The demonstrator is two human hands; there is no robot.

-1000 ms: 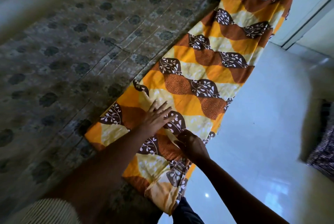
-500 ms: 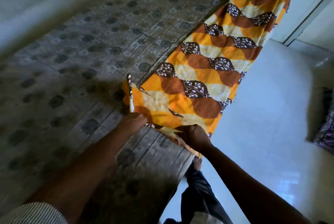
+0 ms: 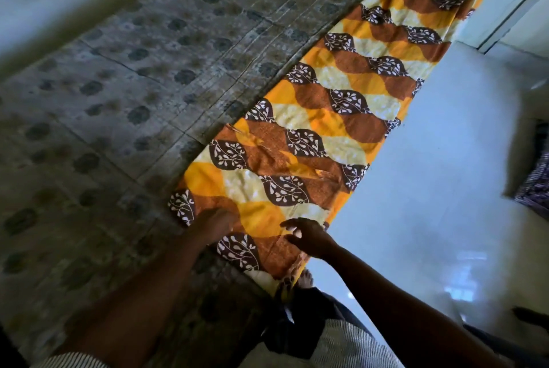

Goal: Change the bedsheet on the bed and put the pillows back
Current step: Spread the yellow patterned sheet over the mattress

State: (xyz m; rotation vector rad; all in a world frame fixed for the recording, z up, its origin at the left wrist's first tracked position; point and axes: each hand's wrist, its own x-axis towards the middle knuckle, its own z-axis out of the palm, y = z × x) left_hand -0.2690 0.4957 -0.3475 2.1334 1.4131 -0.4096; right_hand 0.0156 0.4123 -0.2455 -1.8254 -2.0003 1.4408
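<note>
On the left lies the bare mattress (image 3: 142,106), a grey quilted slab printed with dark round blotches and crossed by stitched lines. It takes up most of the bed.

The person's left hand (image 3: 215,223) reaches in from a striped cuff (image 3: 74,360) and rests on the near end of the bedsheet. It is smeared with blur, so I cannot tell whether its fingers are flat on the cloth or pinching it.

The bedsheet (image 3: 335,118) is a cotton-looking cloth in waves of bright orange, rust brown and pale cream, with dark brown leaf-shaped patches that each carry a white sprig. It is folded into one long band and lies along the right edge of the mattress, running from the far end of the bed down to where the person stands. Halfway along it is rumpled, with a few small creases and a turned-up flap. Its nearest corner droops off the bed, just beside a bare foot (image 3: 306,277).

The right hand (image 3: 310,238) is at the band's near right side. Its fingers are spread and loosely bent, nails showing, and they grip nothing. I cannot say for sure whether the fingertips touch the cloth or are just above it.

Further right is the glossy white tiled floor (image 3: 445,189), shining with reflected light. At the far right edge sits a crumpled cloth with fine dark stripes (image 3: 534,189), well apart from the bed.
</note>
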